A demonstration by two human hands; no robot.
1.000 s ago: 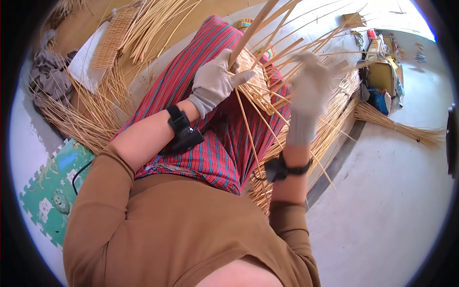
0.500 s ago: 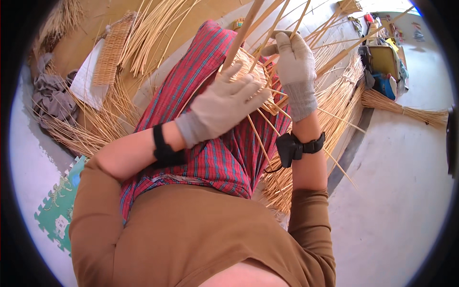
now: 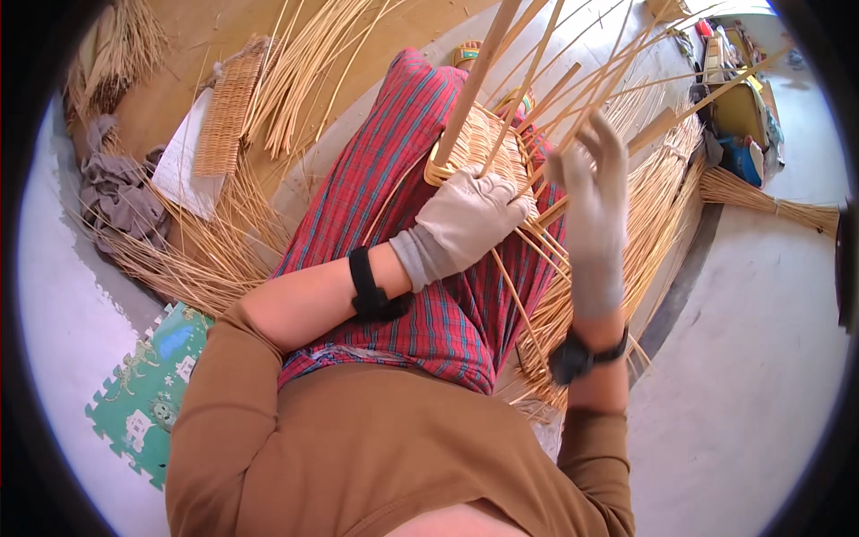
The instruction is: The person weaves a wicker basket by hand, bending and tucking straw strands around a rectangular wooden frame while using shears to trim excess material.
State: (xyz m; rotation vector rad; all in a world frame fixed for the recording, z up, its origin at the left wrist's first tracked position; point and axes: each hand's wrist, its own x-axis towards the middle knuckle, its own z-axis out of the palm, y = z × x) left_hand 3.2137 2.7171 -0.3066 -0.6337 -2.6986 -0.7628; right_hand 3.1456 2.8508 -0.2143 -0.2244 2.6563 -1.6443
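On my lap, over a red and blue plaid cloth (image 3: pixel 358 188), rests a partly woven wicker basket (image 3: pixel 479 143). Long pale canes and a thicker stick (image 3: pixel 474 85) rise from it. My left hand (image 3: pixel 474 215), in a pale glove, is closed over the basket's near edge, its fingers curled around the weaving and canes. To the right of the basket my right hand (image 3: pixel 591 192), also gloved, is raised and blurred by motion. Its fingers point up, apart from the thumb, among the upright canes. I can make out nothing held in it.
Bundles of loose canes (image 3: pixel 658 179) lie to the right, another tied bundle (image 3: pixel 761 197) beyond. At the left are a woven panel (image 3: pixel 228 116), a white sheet (image 3: pixel 183 166), a grey cloth (image 3: pixel 121 197) and a green foam mat (image 3: pixel 134 403). Assorted items (image 3: pixel 743 116) stand far right.
My left hand has gone from spread fingers to a grip on the basket's near edge. My right hand has drawn back toward me and right, its finger pinch loosened. The view has shifted slightly.
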